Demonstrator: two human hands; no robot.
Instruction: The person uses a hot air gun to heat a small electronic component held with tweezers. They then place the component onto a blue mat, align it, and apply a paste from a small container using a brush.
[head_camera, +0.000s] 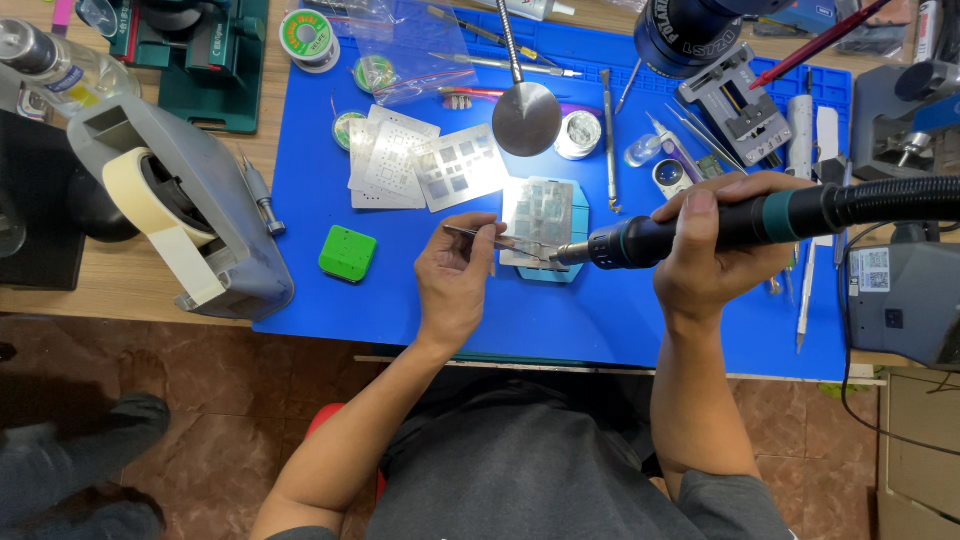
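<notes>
My left hand (455, 280) pinches thin metal tweezers (495, 239) whose tips reach onto a metal stencil plate (538, 212) lying on a small blue holder (556, 272). My right hand (712, 243) grips a black and teal hot-air handpiece (690, 232), held level, its metal nozzle pointing left at the tweezers' tips over the plate's near edge. A thick black ribbed hose (895, 198) runs right from the handpiece.
A blue work mat (580, 320) covers the wooden bench. On it lie several metal stencils (420, 160), a green square block (348, 253), solder reels (308, 37), a grey clamp jig (730, 105) and loose tools. A tape dispenser (180, 205) stands at left, a grey station (905, 300) at right.
</notes>
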